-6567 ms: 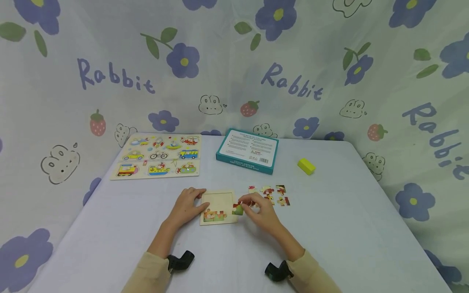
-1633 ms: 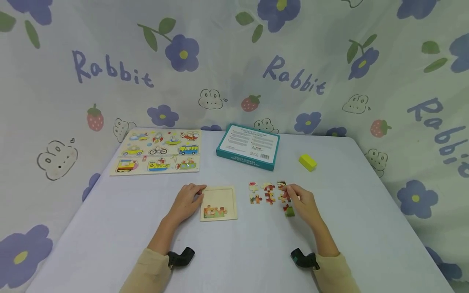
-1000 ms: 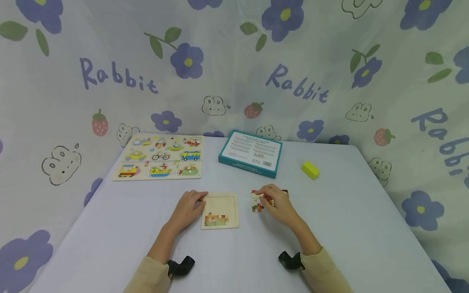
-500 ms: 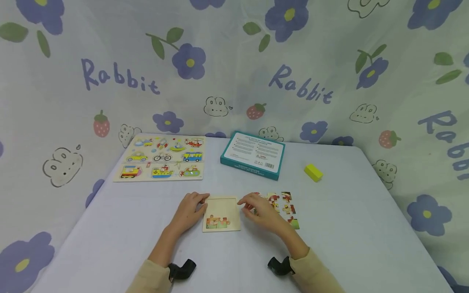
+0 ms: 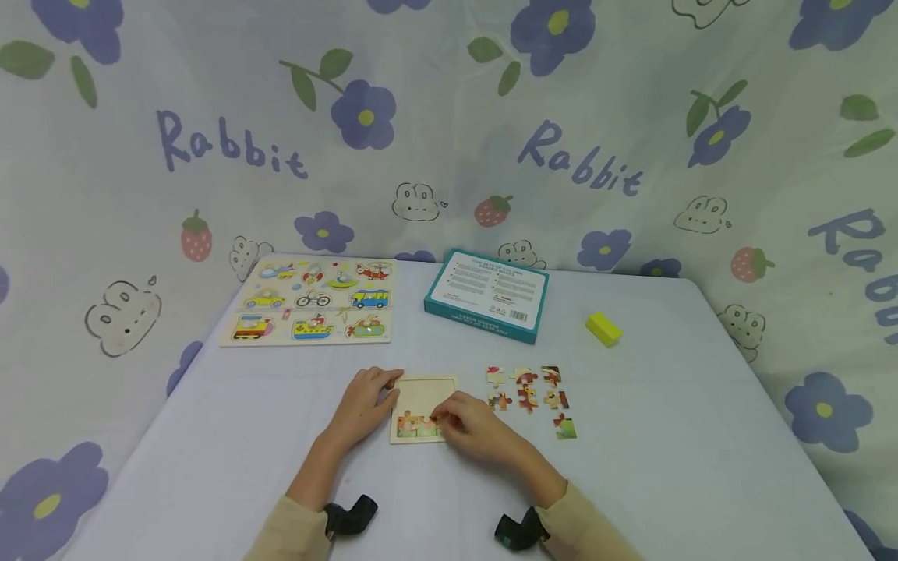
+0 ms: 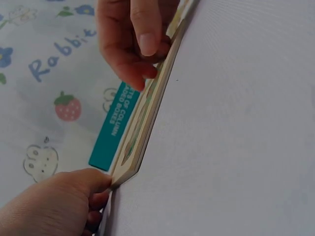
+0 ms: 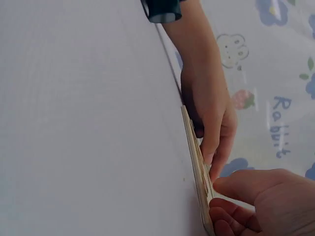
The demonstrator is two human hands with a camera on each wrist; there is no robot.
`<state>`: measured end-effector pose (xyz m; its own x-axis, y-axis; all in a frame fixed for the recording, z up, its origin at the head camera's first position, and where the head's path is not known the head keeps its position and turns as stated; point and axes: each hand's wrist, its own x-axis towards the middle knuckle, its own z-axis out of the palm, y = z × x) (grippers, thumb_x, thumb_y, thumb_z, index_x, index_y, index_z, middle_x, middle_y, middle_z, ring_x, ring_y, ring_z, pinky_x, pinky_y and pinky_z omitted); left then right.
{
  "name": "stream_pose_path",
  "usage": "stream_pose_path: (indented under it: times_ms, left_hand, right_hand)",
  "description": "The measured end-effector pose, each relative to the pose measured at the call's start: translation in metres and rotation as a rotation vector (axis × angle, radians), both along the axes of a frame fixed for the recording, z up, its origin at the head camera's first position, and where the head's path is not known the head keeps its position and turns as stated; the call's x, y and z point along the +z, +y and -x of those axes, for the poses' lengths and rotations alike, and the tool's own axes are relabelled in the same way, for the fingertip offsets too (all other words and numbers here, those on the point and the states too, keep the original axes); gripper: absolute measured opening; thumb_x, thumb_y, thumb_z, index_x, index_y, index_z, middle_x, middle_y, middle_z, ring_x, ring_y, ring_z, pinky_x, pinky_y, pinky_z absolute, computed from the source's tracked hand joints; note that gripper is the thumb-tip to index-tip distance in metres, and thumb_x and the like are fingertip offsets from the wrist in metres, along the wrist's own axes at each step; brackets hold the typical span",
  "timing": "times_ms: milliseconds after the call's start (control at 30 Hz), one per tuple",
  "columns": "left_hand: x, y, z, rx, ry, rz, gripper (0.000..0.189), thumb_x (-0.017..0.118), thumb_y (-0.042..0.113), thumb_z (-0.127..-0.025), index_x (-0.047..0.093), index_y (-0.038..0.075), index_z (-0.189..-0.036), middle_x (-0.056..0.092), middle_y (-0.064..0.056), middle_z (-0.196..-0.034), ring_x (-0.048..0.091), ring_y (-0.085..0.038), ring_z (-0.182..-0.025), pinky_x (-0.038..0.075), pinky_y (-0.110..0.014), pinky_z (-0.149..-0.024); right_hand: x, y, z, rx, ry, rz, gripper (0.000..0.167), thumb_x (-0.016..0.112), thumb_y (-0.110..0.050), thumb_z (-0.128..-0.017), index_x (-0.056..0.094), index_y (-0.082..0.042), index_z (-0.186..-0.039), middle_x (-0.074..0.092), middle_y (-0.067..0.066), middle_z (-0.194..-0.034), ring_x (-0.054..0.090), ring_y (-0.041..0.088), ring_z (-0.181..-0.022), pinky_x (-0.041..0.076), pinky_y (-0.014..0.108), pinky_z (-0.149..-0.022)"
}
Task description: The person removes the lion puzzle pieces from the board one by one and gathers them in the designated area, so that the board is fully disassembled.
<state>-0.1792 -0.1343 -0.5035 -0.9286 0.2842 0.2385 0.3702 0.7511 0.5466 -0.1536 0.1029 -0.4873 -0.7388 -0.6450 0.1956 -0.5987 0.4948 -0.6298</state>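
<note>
A small wooden puzzle tray (image 5: 428, 395) lies in front of me, two joined puzzle pieces (image 5: 408, 425) in its lower left. My left hand (image 5: 359, 403) holds the tray by its left side; in the left wrist view the thumb (image 6: 91, 180) lies at a corner, the other fingers curled below. Over the tray's lower right is my right hand (image 5: 477, 430), its fingertips pinching at the right-hand one of the two pieces. The hand itself hides much of that contact. Several loose puzzle pieces (image 5: 528, 399) lie in rows to the right, one green-cornered piece (image 5: 564, 426) nearest me.
A vehicle peg puzzle board (image 5: 309, 302) lies at the back left. Behind the tray is a teal box (image 5: 486, 296), with a yellow block (image 5: 603, 329) to its right. A patterned curtain (image 5: 449, 132) hangs beyond the white-covered table (image 5: 666, 436).
My right hand set the green-cornered piece among the loose ones, hovered over them, then moved left to the tray. My left hand has stayed at the tray's left side.
</note>
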Motion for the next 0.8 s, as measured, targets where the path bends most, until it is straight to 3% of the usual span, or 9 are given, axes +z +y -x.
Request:
stream_pose_path:
  times_ms: [433,800]
  left_hand:
    - [0.0005,0.0016,0.0013,-0.008,-0.022,0.008,0.037,0.063,0.02,-0.085,0.06,0.008,-0.12,0.047,0.008,-0.082,0.039,-0.013,-0.077,0.034,-0.032,-0.069]
    - [0.0012,0.0002,-0.0013,-0.013,-0.023,0.029,0.037,0.063,0.022,-0.085,0.06,0.008,-0.12,0.047,0.007,-0.083,0.04,-0.013,-0.077,0.036,-0.032,-0.07]
  right_hand:
    - [-0.0006,-0.0028,-0.0044,-0.048,-0.036,-0.065,0.03,0.063,-0.017,-0.086,0.064,-0.007,-0.115,0.048,-0.003,-0.097,0.042,0.005,-0.076,0.037,0.018,-0.064]
    - [-0.0024,-0.0036,-0.0057,-0.02,-0.038,-0.102,0.034,0.065,-0.019,-0.085,0.063,-0.008,-0.118,0.048,-0.004,-0.098,0.041,0.004,-0.074,0.036,0.017,-0.062]
